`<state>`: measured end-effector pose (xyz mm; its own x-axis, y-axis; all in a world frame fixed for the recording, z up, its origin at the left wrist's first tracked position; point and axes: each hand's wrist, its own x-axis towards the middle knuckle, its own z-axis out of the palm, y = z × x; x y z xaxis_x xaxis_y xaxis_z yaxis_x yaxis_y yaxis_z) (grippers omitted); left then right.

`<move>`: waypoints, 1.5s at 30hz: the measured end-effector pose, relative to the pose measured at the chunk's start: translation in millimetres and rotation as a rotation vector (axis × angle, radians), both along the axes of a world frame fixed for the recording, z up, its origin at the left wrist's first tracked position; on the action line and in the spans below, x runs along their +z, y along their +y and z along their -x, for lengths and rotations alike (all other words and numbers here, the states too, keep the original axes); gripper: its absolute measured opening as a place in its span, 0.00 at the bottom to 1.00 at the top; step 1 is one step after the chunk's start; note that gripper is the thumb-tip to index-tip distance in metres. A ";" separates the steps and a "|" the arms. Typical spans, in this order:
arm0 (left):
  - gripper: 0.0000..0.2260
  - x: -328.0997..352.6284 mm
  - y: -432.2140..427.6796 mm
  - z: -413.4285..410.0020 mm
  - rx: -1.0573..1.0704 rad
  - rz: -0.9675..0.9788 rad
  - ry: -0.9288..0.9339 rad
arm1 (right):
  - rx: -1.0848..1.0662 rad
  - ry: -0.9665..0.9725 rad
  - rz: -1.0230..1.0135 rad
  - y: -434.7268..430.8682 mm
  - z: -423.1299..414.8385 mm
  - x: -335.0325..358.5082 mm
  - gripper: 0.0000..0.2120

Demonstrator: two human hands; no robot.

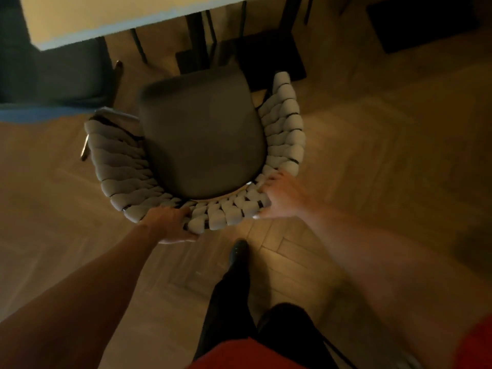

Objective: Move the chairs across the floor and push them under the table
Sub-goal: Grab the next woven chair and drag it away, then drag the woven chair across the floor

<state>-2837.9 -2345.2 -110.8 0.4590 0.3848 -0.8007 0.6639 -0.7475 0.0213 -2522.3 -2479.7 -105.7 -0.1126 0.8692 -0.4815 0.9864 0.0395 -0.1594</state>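
One woven-back chair (202, 145) stood on the floor (372, 155) just short of the counter's (106, 17) near edge, seat not yet under it, left hand (170, 222) and right hand (279, 195) both clamped on its backrest; push remained.

A chair (202, 134) with a dark grey-brown seat and a pale cream braided back sits on tan herringbone wood floor (372, 145). At eleven o'clock, a pale yellow table (111, 14). At six o'clock, black trousers (229, 296) and red clothing (239, 355).
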 end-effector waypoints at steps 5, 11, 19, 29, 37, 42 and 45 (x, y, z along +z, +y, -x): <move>0.23 51.6 -9.8 -70.2 -0.234 0.010 0.130 | -0.480 0.260 -0.035 -104.3 13.0 44.4 0.23; 0.20 113.9 -50.5 -188.5 -0.395 0.089 -0.125 | -1.038 0.268 0.431 -268.4 3.3 100.3 0.11; 0.21 113.4 -198.1 -299.5 -0.583 0.388 -0.098 | -1.903 0.400 0.233 -462.2 76.5 135.5 0.15; 0.13 118.2 -386.7 -395.2 -1.073 0.400 0.052 | -2.677 0.461 -0.181 -578.2 129.4 100.2 0.10; 0.13 164.4 -534.1 -485.2 -1.448 0.293 -0.077 | -2.814 0.270 -0.358 -677.3 78.5 81.6 0.20; 0.11 173.3 -624.6 -525.1 -1.570 0.312 -0.091 | -2.693 0.322 -0.085 -718.0 72.1 72.1 0.28; 0.07 164.9 -676.6 -540.7 -1.637 0.364 -0.049 | -2.675 0.374 0.018 -729.9 75.6 60.8 0.31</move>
